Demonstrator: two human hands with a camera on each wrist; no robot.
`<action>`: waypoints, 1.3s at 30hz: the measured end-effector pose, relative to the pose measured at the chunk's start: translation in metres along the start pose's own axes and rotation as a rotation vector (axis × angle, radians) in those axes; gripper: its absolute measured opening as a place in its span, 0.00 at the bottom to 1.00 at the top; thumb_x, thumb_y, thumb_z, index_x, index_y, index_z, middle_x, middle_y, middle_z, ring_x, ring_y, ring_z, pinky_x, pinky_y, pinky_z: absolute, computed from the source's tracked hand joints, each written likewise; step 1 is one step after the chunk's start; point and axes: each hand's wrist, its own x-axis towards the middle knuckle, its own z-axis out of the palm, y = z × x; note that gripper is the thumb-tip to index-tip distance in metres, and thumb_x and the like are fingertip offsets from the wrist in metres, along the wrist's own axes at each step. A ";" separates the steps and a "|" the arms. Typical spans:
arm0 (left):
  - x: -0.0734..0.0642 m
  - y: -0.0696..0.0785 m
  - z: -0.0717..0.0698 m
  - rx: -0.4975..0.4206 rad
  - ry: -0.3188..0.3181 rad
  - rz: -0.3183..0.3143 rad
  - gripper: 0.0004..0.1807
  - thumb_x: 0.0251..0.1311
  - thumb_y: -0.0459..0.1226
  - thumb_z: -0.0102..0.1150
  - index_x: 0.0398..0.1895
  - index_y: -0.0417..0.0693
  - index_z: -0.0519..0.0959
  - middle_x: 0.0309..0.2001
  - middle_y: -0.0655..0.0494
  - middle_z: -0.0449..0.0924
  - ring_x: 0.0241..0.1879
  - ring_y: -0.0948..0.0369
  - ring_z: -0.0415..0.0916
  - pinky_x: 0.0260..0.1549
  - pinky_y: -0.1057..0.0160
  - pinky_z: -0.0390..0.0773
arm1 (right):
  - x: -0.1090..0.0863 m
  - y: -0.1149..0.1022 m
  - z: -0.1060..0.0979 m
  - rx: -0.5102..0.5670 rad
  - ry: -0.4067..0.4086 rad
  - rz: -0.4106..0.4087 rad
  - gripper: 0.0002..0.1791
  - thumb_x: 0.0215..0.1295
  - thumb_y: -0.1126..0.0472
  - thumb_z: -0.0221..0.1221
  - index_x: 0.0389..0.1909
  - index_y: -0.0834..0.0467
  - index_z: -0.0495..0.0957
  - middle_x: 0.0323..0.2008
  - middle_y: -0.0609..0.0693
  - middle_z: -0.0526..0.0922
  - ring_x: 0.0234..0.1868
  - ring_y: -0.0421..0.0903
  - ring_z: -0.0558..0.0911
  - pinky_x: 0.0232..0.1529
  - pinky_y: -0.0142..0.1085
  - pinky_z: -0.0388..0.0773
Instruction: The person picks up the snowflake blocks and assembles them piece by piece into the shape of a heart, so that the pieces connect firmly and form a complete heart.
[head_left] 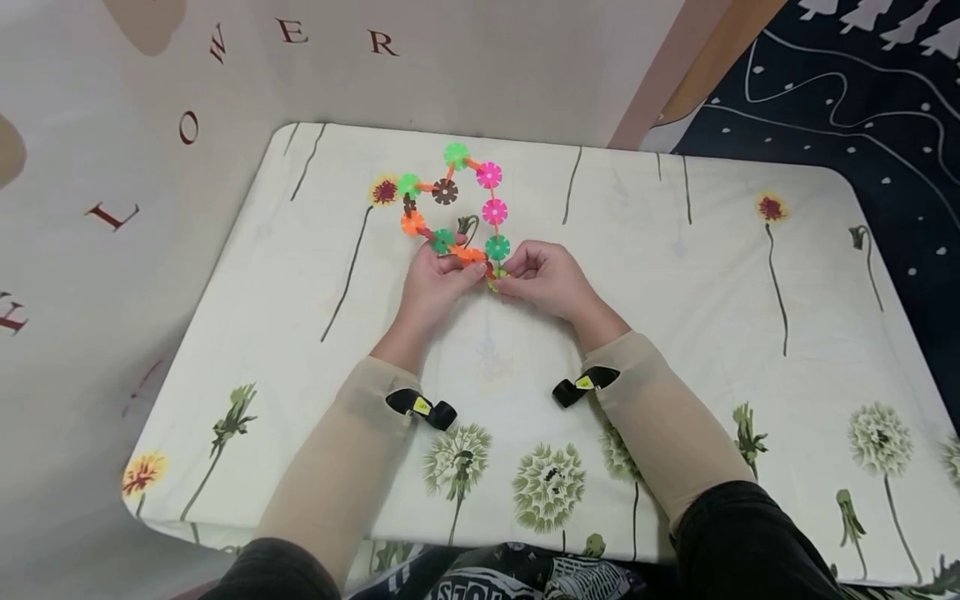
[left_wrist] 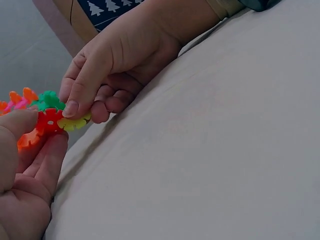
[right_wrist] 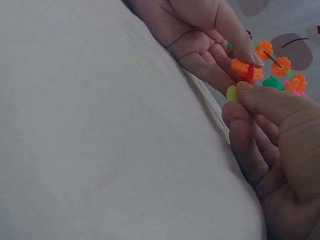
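A ring of plastic snowflake discs (head_left: 494, 212), slotted together in pink, green, orange, brown and other colours, stretches away from both hands in the head view. My left hand (head_left: 435, 287) grips its near left side, the thumb at a red disc (left_wrist: 49, 121) and fingers beneath. With thumb and fingers, my right hand (head_left: 551, 279) pinches a yellow-green disc (left_wrist: 72, 123) right beside the red one. In the right wrist view the red disc (right_wrist: 249, 74) stands edge-on against the yellow-green disc (right_wrist: 231, 93), whose far part the right fingertips hide.
A white cloth (head_left: 637, 250) printed with dandelions covers the table. Behind it rises a pale wall covering (head_left: 480, 83) with red letters. Dark fabric with white trees (head_left: 847, 100) hangs at the right. Small black cameras are strapped to both wrists.
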 end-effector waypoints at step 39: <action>-0.011 0.002 0.011 0.389 0.018 0.019 0.25 0.69 0.54 0.71 0.48 0.48 0.71 0.29 0.52 0.84 0.18 0.53 0.79 0.18 0.62 0.77 | -0.001 0.005 -0.010 -0.361 0.530 -0.155 0.16 0.65 0.63 0.65 0.19 0.58 0.72 0.18 0.51 0.75 0.27 0.47 0.72 0.31 0.33 0.67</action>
